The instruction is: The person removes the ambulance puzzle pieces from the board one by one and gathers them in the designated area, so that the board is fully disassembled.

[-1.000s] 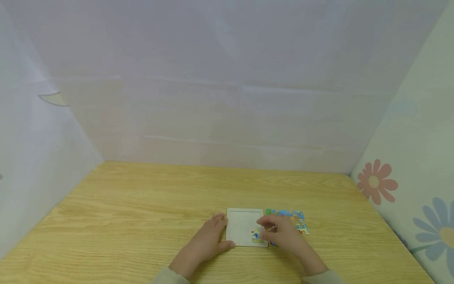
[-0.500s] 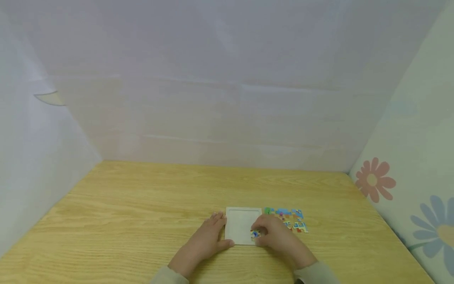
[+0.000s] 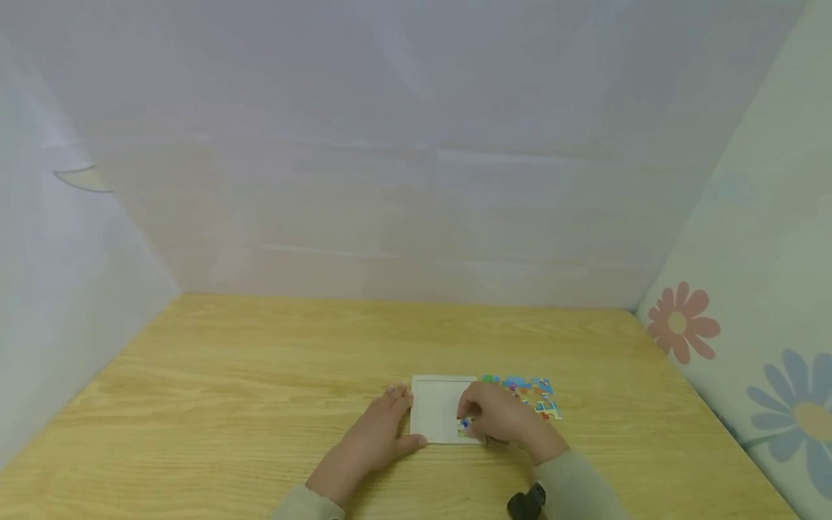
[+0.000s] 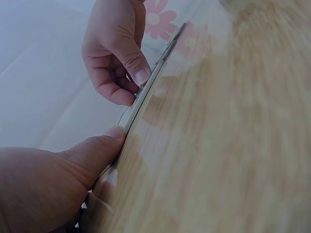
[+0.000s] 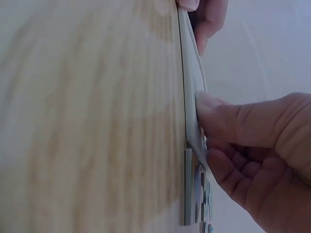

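Note:
A pale, shallow puzzle tray (image 3: 434, 404) lies flat on the table in the head view. My left hand (image 3: 375, 435) rests along its left side, fingers extended at that edge and thumb (image 4: 99, 153) pressing the front left corner. At the front right of the tray, my right hand (image 3: 505, 415) pinches a small yellow and blue jigsaw piece (image 3: 464, 425) with thumb and fingertips. The fingers hide part of this piece. In the right wrist view the thumb (image 5: 218, 116) comes down just over the tray's front rim (image 5: 188, 97).
Several colourful jigsaw pieces (image 3: 547, 406) lie to the right of the tray, some behind my right hand. Wood-grain table (image 3: 260, 361) surrounds them. Pale wall sheets stand behind and at both sides, the right one printed with flowers (image 3: 684, 323). A black object (image 3: 526, 503) sits at my right sleeve.
My right hand has shifted a little left, its fingertips closing in over the piece at the tray's front right. The left hand keeps its place on the tray. The head view has turned slightly.

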The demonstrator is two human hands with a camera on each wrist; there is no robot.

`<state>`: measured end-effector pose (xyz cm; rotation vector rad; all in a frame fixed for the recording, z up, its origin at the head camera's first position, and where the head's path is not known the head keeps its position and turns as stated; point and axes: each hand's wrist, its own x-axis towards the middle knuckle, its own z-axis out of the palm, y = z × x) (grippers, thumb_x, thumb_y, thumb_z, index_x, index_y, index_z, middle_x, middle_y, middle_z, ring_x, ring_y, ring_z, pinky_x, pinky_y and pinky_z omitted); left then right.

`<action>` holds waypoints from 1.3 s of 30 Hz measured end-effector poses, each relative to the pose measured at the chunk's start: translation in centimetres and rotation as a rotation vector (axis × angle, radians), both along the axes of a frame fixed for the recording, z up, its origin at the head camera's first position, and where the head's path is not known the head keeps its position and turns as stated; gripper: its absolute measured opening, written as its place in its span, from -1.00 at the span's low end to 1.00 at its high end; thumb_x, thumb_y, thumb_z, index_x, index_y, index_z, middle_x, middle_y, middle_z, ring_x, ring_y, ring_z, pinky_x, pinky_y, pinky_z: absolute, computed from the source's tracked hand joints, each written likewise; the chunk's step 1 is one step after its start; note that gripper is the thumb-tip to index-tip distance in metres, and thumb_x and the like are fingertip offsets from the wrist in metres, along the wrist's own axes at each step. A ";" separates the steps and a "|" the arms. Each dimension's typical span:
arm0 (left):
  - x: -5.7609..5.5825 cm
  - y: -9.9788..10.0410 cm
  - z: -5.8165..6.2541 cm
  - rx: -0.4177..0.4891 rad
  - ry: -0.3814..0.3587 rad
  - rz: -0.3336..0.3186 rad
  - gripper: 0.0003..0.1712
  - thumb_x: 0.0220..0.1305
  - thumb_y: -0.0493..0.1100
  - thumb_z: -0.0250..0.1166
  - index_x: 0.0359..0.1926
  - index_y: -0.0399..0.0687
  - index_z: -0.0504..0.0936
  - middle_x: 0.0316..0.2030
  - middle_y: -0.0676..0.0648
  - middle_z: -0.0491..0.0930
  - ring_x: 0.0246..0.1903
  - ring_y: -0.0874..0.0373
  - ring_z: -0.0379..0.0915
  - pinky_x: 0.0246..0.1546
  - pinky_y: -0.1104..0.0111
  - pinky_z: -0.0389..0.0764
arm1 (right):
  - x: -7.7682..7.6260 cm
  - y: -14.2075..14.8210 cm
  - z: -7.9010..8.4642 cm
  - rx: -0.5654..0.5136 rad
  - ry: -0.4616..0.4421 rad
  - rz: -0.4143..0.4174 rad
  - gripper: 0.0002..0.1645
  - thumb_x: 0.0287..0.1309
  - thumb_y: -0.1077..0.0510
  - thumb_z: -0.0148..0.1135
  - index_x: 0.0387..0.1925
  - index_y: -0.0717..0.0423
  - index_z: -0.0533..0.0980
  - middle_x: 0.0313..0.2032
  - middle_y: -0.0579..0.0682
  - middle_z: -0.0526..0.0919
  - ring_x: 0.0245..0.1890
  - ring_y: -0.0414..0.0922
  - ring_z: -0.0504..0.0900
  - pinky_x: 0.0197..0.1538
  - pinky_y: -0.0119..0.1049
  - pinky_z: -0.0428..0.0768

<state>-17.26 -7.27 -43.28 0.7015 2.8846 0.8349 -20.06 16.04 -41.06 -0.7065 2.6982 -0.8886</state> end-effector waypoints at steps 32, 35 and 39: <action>-0.2 -0.1 -0.3 0.011 0.004 0.000 -0.15 0.09 0.18 0.28 0.24 -0.30 0.32 0.31 -0.34 0.17 0.32 -0.27 0.02 0.29 -0.13 0.11 | 0.3 0.1 -0.4 -0.051 0.026 0.024 -0.72 -0.08 0.41 0.26 -0.36 0.01 0.51 -0.47 -0.12 0.42 -0.45 -0.21 0.33 -0.44 -0.42 0.38; -0.2 -0.1 -0.3 0.012 0.008 -0.003 -0.15 0.08 0.18 0.28 0.23 -0.29 0.33 0.31 -0.34 0.17 0.32 -0.28 0.03 0.28 -0.13 0.12 | 0.5 0.2 -0.6 -0.082 0.020 -0.035 -0.75 -0.05 0.40 0.23 -0.37 0.00 0.55 -0.44 -0.15 0.49 -0.42 -0.21 0.37 -0.38 -0.40 0.42; -0.2 0.0 -0.4 0.009 0.011 -0.003 -0.16 0.08 0.19 0.28 0.23 -0.29 0.33 0.31 -0.33 0.17 0.32 -0.27 0.03 0.28 -0.12 0.12 | 0.8 0.2 -0.5 -0.119 0.035 -0.081 -0.79 0.05 0.38 0.19 -0.38 0.00 0.60 -0.35 -0.15 0.60 -0.33 -0.20 0.46 -0.27 -0.30 0.53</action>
